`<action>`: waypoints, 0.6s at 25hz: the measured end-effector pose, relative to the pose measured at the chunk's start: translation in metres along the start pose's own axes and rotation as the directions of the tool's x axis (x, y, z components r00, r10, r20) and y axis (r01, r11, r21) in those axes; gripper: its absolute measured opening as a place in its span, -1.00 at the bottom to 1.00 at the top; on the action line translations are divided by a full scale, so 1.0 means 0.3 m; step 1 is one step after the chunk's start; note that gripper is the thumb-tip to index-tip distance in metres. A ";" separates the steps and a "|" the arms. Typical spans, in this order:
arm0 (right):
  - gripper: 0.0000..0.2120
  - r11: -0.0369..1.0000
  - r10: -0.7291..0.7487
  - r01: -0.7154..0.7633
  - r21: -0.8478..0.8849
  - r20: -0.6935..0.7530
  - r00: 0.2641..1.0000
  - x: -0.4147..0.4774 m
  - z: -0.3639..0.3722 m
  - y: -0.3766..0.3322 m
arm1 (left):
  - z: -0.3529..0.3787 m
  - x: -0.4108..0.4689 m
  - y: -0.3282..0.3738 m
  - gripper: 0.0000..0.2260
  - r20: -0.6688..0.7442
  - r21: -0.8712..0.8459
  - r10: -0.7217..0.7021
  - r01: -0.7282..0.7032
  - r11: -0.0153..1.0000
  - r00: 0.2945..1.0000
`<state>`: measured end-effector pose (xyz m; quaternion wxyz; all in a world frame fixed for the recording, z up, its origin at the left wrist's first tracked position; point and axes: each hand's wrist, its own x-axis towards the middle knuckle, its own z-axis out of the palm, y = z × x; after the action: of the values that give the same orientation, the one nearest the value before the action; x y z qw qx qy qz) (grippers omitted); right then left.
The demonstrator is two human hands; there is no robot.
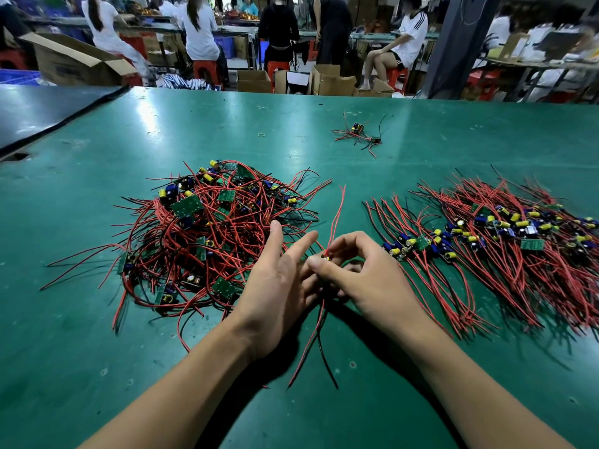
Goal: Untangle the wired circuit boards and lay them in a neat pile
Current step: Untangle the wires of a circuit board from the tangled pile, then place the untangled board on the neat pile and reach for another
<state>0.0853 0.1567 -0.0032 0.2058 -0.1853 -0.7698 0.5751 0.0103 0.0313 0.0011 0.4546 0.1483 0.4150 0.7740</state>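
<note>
Both hands meet mid-table btw the two piles. The right hand (pixel 366 280) has thumb & fingertips pinched on one small circuit board (pixel 325 257); its red wires (pixel 337 215) stick up and more leads trail down toward the person. The left hand (pixel 275 286) has thumb & index straight and spread, while its other fingers reach in under the right thumb, so can't tell if they grip anything. The tangled heap (pixel 207 234) sits just left of the hands on the green table (pixel 227 118), and the combed-out pile (pixel 505 241) is on the right w/ wires roughly parallel. A small stray bunch (pixel 358 134) lies further back, near a rubber band (pixel 261 135).
</note>
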 end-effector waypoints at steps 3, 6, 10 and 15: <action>-0.83 0.994 -0.084 0.078 -0.083 -0.069 0.994 0.005 0.008 0.004 | 0.023 -0.011 0.004 -0.30 0.014 0.020 0.004 -0.004 1.000 1.000; -0.91 0.984 -0.122 0.098 -0.149 -0.162 0.979 0.032 -0.036 0.003 | 0.041 -0.025 -0.009 -0.50 -0.117 0.177 0.050 -0.029 0.984 0.992; -0.87 0.939 -0.194 0.074 -0.335 -0.342 0.920 0.070 -0.140 0.014 | 0.050 -0.058 -0.009 -0.85 -0.195 0.399 0.212 -0.120 0.909 0.958; -0.78 0.772 -0.351 0.071 -0.632 -0.329 0.877 0.068 -0.165 0.033 | 0.060 -0.079 -0.001 -0.82 -0.296 0.624 0.375 -0.120 0.772 0.878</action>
<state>0.0947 0.2102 0.0020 0.3650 -0.2728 -0.8632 0.2172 0.0343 0.0208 0.0155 0.1816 0.1728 0.6946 0.6743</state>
